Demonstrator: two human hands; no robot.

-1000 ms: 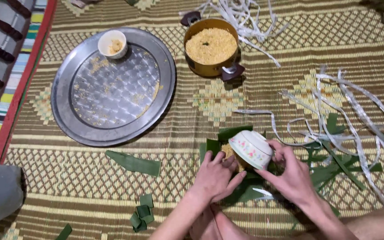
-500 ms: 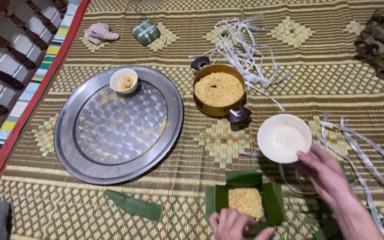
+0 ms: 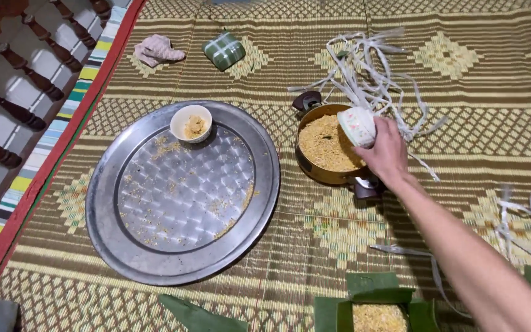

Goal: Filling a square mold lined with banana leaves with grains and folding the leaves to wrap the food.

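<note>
My right hand grips a small white bowl, tilted on its side at the right rim of a brown pot filled with yellow grain. At the bottom edge a square green leaf wrapper sits open with yellow grain inside. My left hand is out of view.
A large round metal tray lies left of the pot, with a small white bowl on its far rim. White strips lie behind the pot and at right. A wrapped green parcel, a cloth and a loose leaf rest on the woven mat.
My right hand picked the white bowl up from the mat and carried it to the pot. My left hand, which was at the leaf wrapper, left the view. The view shifted up.
</note>
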